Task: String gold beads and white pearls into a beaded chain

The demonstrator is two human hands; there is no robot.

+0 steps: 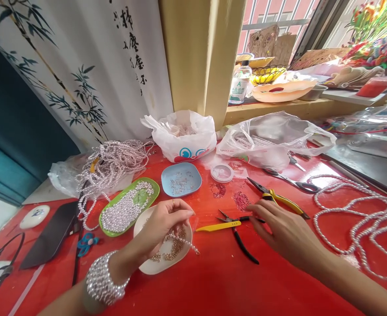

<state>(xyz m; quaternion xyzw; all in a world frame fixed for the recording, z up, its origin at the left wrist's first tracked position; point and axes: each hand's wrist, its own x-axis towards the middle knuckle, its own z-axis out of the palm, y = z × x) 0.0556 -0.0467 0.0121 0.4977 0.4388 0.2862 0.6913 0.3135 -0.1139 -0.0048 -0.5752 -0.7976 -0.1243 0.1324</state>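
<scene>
My left hand (167, 221) is pinched on a short beaded strand (191, 246) above a white dish (160, 265) of gold beads. A wide pearl bracelet (104, 278) circles that wrist. My right hand (272, 221) has its fingers spread low, by the black handle of small pliers (242, 245) and a pile of dark red beads (241, 200). Yellow tweezers (218, 226) lie between the hands. Yellow-handled pliers (284, 202) rest just beyond my right hand. A green dish (152, 188) holds white pearls; a blue dish (182, 177) holds small metal pieces.
Pearl strands (114, 162) heap at the left and more (354, 219) coil at the right. Two plastic bags (183, 140) (272, 136) stand at the back. Scissors (292, 181), a round clear case (221, 173), a dark phone (50, 237) and a white mouse (34, 217) lie around.
</scene>
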